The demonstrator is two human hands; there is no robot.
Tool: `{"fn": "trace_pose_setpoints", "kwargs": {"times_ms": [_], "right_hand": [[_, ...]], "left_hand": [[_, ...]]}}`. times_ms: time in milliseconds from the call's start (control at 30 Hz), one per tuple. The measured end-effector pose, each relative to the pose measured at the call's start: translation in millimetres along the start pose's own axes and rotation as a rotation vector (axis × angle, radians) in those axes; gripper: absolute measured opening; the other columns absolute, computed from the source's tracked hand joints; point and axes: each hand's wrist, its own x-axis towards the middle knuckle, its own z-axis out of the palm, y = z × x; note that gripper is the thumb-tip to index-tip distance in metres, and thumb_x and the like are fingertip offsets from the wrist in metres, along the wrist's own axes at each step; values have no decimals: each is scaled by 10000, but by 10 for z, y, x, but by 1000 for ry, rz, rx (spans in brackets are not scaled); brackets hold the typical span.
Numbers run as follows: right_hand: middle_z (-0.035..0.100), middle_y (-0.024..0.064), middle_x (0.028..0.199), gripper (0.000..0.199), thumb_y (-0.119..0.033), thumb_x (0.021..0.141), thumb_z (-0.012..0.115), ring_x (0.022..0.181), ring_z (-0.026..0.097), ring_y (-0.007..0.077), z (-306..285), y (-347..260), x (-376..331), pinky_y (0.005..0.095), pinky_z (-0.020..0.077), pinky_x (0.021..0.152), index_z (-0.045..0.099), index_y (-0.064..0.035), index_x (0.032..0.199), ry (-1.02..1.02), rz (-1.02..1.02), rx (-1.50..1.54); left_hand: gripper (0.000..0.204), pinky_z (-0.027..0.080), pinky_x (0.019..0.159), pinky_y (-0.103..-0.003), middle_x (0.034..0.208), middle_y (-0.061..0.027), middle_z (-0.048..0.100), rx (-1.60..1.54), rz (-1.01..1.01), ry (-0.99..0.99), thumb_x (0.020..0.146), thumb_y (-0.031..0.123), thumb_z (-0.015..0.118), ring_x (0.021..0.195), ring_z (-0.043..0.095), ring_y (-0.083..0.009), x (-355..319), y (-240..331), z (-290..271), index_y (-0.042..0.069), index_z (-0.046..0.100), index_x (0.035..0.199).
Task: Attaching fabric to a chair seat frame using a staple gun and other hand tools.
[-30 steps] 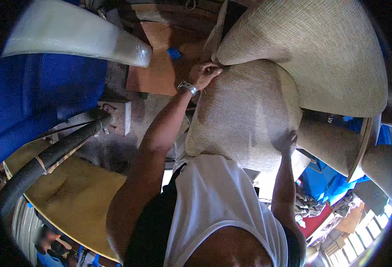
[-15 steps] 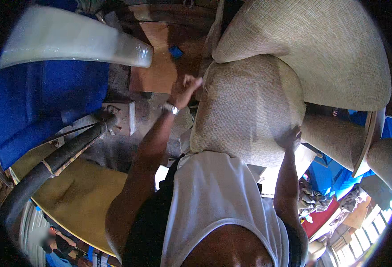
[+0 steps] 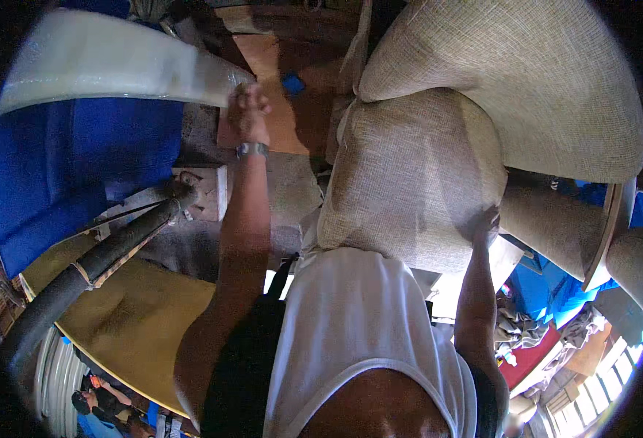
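Observation:
A chair in beige woven upholstery stands right in front of me, its padded seat (image 3: 409, 175) against my white top. Its broad curved back (image 3: 511, 80) sweeps up to the far right. My right hand (image 3: 486, 223) grips the seat's right edge, with some fingers hidden against the fabric. My left hand (image 3: 250, 115) is raised well left of the seat, fingers curled together and a little blurred. Anything in that pinch is too small to make out. Behind it lies the end of a plastic-wrapped pale roll (image 3: 139, 62).
At left are a blue upholstered piece (image 3: 80, 175), a dark tube (image 3: 117, 244) and a yellow-brown panel (image 3: 139, 306). A brown board (image 3: 263, 55) lies ahead on the floor. More beige upholstered pieces (image 3: 548, 226) stand at right. Another person (image 3: 102, 401) sits at lower left.
My left hand has swung away from the seat's left edge, leftward and farther out, toward the wrapped roll. My right hand stays at the seat's right edge.

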Motion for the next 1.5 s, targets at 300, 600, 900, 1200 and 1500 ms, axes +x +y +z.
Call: {"fn": "trace_pose_setpoints", "kwargs": {"times_ms": [300,600,900,1200,1500], "right_hand": [[678,218,1107,723,-668,963,339,976,633,399,-57,-143,-118,433,487,822,593,-60,1261,99,-239,-297],[642,256,1186,666,-578,988,392,1046,617,401,-36,8,-35,418,478,892,571,-10,1287,139,-65,-209],[581,204,1348,722,-574,1018,323,1189,591,312,-52,200,88,363,467,960,488,33,1375,41,-147,-104],[550,150,1399,583,-505,1024,385,1248,541,263,-14,-101,-51,367,406,1048,477,-91,1424,11,25,-36],[578,243,1316,717,-631,982,300,1191,556,428,25,905,560,479,446,975,506,-63,1368,116,-244,-277]], "left_hand": [[389,535,714,-340,801,-95,683,744,327,-526,851,387,755,699,644,-210,-1360,-400,186,42,660,1004],[275,442,557,-350,732,-34,567,-462,-531,-343,939,344,631,580,495,-139,-989,-624,-73,106,549,828],[372,499,721,-323,930,-1,674,466,-26,-376,889,377,725,837,614,-124,-1397,-378,141,110,682,1143],[340,505,733,-437,931,-36,679,681,163,-533,983,383,564,829,625,-228,-1621,-658,-30,79,673,1089],[437,496,634,-307,820,-71,672,599,-146,-1165,993,468,525,690,608,-146,-1911,217,10,54,662,961]]}}
